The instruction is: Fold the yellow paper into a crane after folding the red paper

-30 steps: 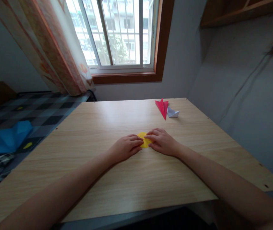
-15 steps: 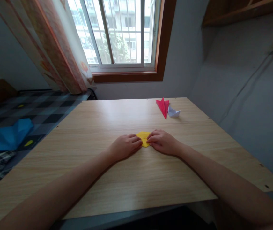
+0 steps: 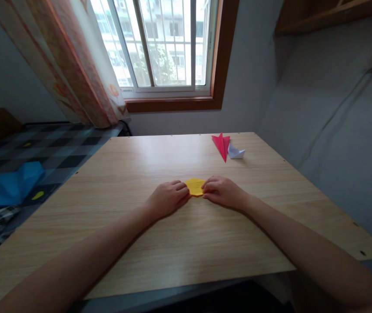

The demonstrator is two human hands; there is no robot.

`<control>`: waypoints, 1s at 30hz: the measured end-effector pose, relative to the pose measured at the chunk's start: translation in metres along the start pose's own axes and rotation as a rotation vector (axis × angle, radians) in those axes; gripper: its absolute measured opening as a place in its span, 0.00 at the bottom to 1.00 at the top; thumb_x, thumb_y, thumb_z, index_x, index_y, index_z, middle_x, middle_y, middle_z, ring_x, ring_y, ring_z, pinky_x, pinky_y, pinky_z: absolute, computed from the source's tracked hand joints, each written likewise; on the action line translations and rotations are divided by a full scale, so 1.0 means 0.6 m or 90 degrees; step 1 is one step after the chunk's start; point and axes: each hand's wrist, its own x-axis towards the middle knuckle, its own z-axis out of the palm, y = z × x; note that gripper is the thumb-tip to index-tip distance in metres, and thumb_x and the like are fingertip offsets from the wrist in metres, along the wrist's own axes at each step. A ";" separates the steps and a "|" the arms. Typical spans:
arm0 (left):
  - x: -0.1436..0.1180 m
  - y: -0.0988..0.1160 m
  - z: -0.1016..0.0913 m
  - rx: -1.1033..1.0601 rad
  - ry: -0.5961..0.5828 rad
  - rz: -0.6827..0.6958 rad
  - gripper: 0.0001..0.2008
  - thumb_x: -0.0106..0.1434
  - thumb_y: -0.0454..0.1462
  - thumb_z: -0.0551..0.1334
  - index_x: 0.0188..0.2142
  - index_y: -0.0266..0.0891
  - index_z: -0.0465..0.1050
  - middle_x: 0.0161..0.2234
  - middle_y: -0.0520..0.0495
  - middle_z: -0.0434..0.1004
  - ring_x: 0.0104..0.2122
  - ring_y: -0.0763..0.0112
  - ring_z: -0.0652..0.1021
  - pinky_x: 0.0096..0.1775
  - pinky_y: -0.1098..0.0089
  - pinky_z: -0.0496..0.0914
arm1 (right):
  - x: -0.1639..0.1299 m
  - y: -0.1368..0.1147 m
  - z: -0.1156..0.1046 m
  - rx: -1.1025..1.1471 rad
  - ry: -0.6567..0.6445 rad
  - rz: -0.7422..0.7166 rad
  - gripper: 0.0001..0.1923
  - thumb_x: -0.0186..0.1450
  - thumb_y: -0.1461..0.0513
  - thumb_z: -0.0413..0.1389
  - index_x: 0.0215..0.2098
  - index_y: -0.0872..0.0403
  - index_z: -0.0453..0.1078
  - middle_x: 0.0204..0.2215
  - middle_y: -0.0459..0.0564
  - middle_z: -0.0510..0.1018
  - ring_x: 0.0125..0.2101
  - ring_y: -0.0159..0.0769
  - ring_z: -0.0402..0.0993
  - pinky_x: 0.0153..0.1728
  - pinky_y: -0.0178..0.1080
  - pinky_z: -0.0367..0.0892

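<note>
One yellow folded paper [image 3: 195, 186] on one wooden table [image 3: 160, 248], near mid-surface, between two hands. Left hand [image 3: 168, 198]: fingers together, clamped on the paper's left edge. Right hand [image 3: 224, 192]: fingers curled, pinching its right edge with the thumb. Toward the far right corner: one red paper plane [image 3: 221, 145], one white paper boat [image 3: 236, 152] just beside it. Blue folded paper [image 3: 10, 184], count one, lies left on the checked bedspread [image 3: 58, 145].

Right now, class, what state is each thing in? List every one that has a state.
Yellow paper: folded, between both hands
Left hand: gripping the paper's left side
Right hand: gripping its right side
Red paper plane: folded, lying down
White paper boat: folded, upright
Blue paper: creased
Curtain: drawn aside
</note>
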 end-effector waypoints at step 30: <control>0.002 -0.025 0.006 -0.171 -0.033 -0.043 0.12 0.69 0.32 0.54 0.48 0.41 0.73 0.44 0.44 0.74 0.44 0.64 0.74 0.48 0.65 0.69 | 0.008 -0.014 0.004 -0.095 0.032 0.133 0.04 0.63 0.67 0.59 0.31 0.54 0.68 0.33 0.51 0.74 0.37 0.40 0.69 0.40 0.40 0.65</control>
